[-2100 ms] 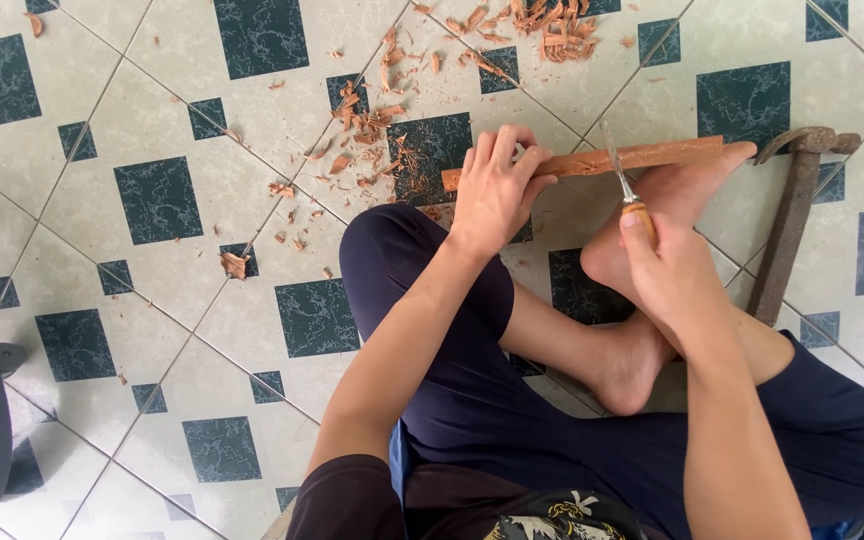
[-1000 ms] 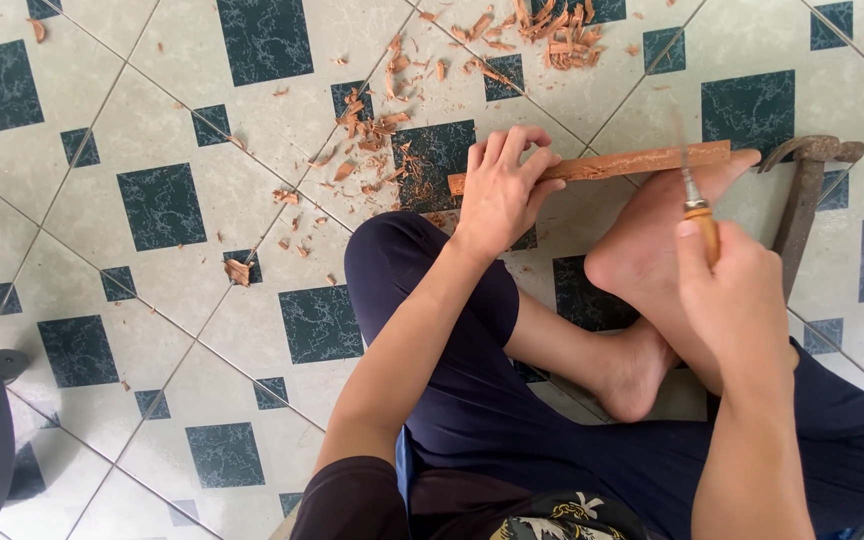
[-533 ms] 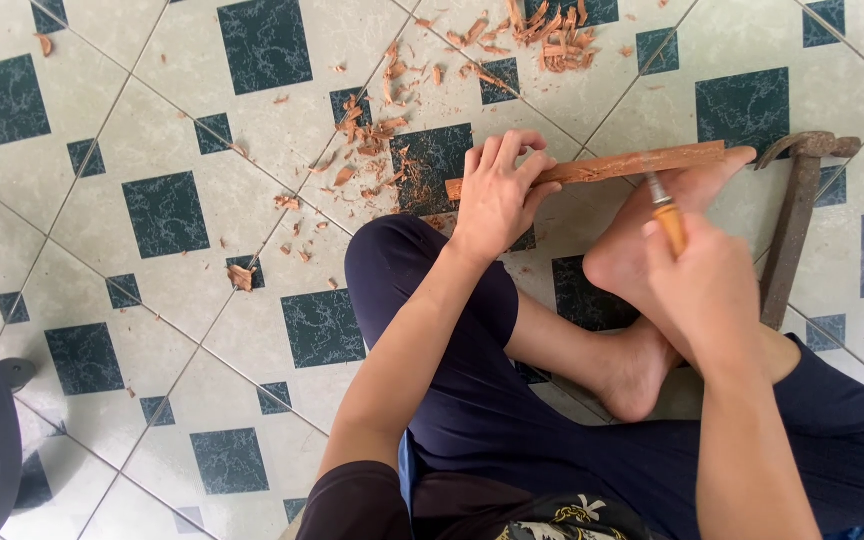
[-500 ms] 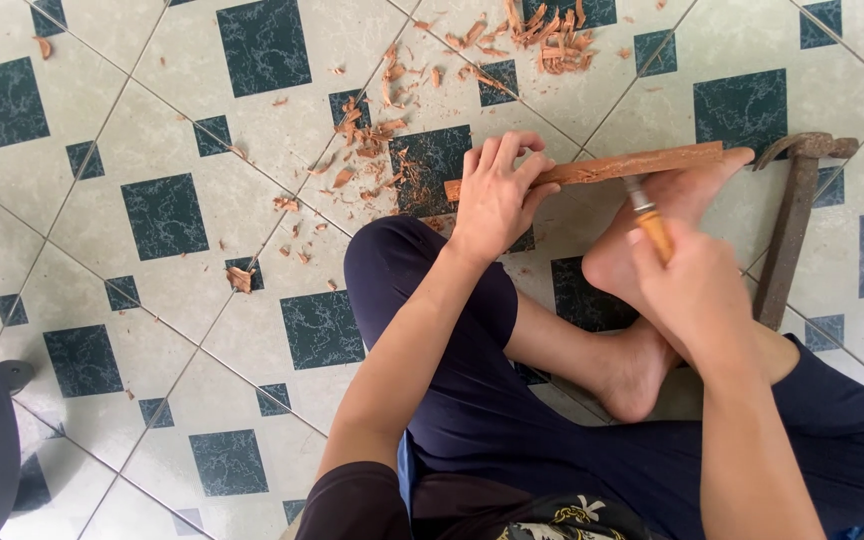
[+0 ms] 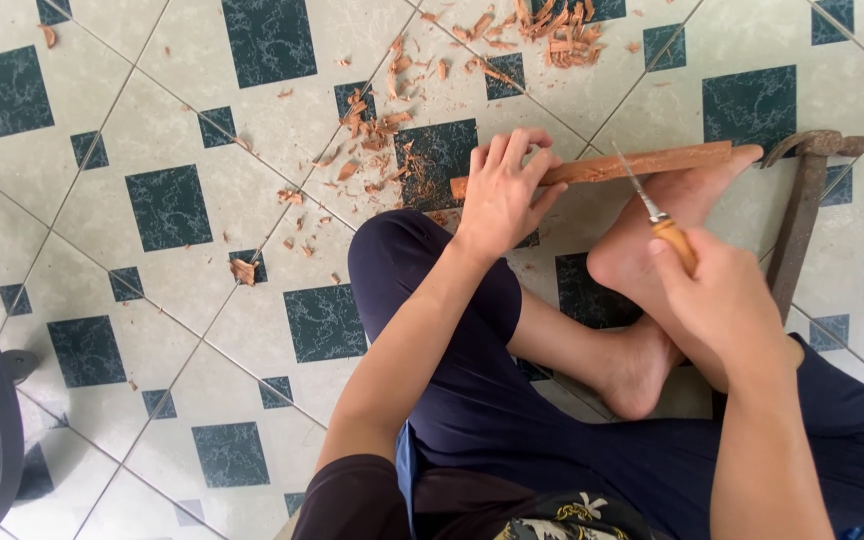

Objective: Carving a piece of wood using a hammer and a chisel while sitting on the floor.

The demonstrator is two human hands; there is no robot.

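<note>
Tiled floor [image 5: 202, 300]: wooden strip [image 5: 642, 162] under left hand [image 5: 502, 195], beyond right hand [image 5: 722, 300].

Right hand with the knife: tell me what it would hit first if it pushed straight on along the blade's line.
The right hand points its knife up and slightly left. Its tip already sits at the wooden strip, so that comes first, probably; the bare foot lies just beneath, and depth is unclear.

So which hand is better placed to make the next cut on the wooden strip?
Probably the right hand: it grips the knife, whose blade tip is at the wooden strip. The left hand presses flat on the strip's left end, steadying it.
</note>
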